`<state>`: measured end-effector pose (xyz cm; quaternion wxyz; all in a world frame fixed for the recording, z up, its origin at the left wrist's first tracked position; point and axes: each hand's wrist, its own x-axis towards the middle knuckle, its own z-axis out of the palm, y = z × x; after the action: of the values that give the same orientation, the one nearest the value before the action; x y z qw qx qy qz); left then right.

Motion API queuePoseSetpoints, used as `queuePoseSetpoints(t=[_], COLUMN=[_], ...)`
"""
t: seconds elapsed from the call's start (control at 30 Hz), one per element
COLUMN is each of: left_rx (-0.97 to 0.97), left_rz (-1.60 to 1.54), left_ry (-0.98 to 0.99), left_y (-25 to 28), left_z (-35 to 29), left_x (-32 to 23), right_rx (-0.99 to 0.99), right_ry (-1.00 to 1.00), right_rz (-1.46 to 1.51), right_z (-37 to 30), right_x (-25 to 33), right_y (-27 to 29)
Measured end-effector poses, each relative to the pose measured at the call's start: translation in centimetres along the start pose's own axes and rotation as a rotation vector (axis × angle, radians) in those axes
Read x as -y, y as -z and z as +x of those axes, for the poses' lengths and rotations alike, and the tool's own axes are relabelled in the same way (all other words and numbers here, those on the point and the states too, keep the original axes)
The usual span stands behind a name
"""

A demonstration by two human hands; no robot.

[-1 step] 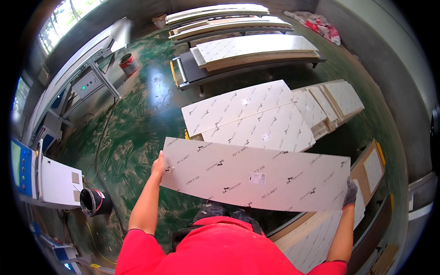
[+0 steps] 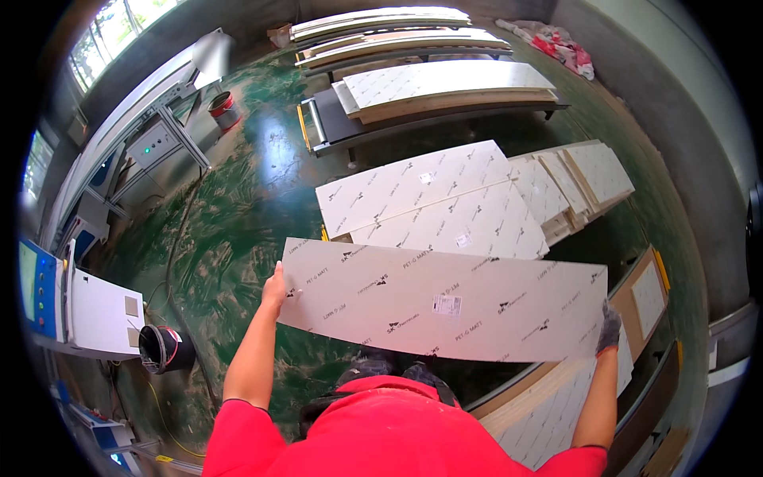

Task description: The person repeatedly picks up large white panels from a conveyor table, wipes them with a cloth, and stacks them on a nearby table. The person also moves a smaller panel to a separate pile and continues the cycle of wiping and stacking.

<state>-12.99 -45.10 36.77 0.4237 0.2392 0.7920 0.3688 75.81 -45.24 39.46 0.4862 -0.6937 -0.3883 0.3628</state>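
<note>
Head view, one item in hand: long white film-covered panel (image 2: 445,300), carried flat in front of the person's body, clear of the green floor (image 2: 238,215).

Hold: left hand (image 2: 276,288) bare, clasped on the panel's left short edge; right hand (image 2: 610,327) gloved, gripping the right short edge. Both arms spread wide, one at each end.

Orientation: long axis runs left to right across the person, the right end sitting slightly lower in the picture; broad face up, with a small label near its middle.

Progress, as judged: panel is lifted and in carry, not yet set down anywhere. Just beyond it lies a stack of like panels (image 2: 429,203) on a low support, with narrower boards (image 2: 580,179) beside that. Another loaded cart (image 2: 437,91) stands farther off. More panels (image 2: 556,405) lie low at the person's right.

Also present: black bin (image 2: 165,348) and white machine cabinet (image 2: 95,314) at the left.
</note>
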Motion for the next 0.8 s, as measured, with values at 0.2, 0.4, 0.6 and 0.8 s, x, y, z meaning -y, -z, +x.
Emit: queuePoseSetpoints(t=[0.2,0.4,0.6,0.8], left_rx=[-0.072,-0.231,-0.196,-0.314], left_rz=[0.09,0.223,-0.047,0.082], left_ry=[0.069,0.092,0.207,0.288], left_y=[-1.9,-5.5,-11.4,-17.1], left_z=[4.7,11.3,18.9,25.4], left_x=[-2.1,-5.7,-6.4,-9.0], right_rx=[0.174,0.225,0.342,0.404], right_ry=[-0.173,-0.18,-0.539,-0.499], right_rz=[-0.026,-0.07,-0.258,-0.344], right_z=[13.2,27.7,44.9,55.1], right_x=[6.9,11.8,8.3,3.5], right_y=[-8.6,-19.7,-33.0,-43.3])
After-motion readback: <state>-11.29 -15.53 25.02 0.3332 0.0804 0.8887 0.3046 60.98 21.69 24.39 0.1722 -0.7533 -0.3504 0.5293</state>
